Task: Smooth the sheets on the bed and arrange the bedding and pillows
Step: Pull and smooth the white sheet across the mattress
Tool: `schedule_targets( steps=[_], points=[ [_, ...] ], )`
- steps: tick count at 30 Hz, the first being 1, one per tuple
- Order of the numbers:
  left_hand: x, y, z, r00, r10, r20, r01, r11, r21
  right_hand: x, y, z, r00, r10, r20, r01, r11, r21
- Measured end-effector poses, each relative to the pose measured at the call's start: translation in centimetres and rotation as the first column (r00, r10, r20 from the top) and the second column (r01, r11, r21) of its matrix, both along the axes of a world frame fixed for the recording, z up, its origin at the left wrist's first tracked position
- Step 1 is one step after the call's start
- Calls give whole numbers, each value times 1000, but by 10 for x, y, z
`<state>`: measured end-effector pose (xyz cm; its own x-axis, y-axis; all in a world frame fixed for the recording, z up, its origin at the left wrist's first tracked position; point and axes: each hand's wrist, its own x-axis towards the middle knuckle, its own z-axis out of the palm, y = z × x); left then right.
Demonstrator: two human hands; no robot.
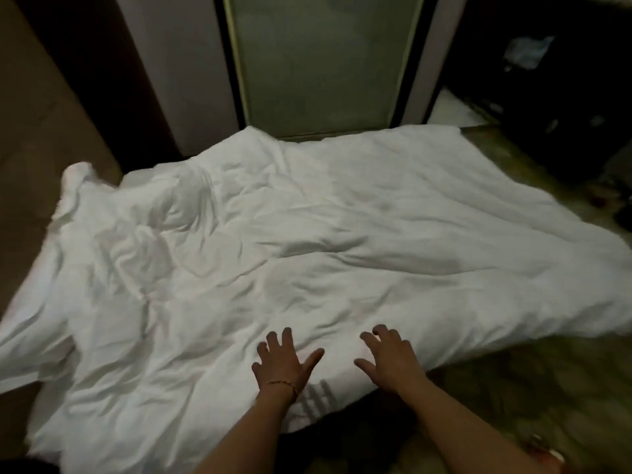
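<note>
A wrinkled white duvet (pixel 273 241) lies spread across most of the view, its left corner bunched up at the far left. My left hand (pixel 284 362), with a thin bracelet at the wrist, rests flat on the duvet near its front edge, fingers spread. Beside it, my right hand (pixel 390 359) is also spread, palm down on the duvet's front edge. Neither hand holds any fabric. No pillow is in view.
A green patterned surface (pixel 513 388) shows under and to the right of the duvet. A frosted glass door (pixel 321 63) stands straight ahead behind it. Dark furniture with clutter (pixel 547 80) fills the far right, a brown surface (pixel 37 131) the left.
</note>
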<state>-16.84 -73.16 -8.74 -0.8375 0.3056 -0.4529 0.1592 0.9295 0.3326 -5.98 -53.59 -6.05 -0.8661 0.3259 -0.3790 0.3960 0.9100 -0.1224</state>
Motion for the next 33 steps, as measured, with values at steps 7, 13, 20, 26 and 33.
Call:
schedule_targets(
  steps=[7,13,20,26,33],
  points=[
    [76,184,14,973,-230,-9,230,971,61,116,173,23,969,-247,-1,247,969,23],
    [91,300,5,929,-369,-41,370,928,32,159,270,9,940,-340,-35,340,940,18],
    [86,430,-34,911,-413,6,413,911,8,150,399,-14,917,-396,-44,397,917,25],
    [89,525,-51,901,-432,28,432,902,3,146,500,-43,924,-369,-99,375,925,57],
    [113,595,-81,914,-404,29,404,914,-16,156,575,-87,965,-262,-33,264,962,68]
  ],
)
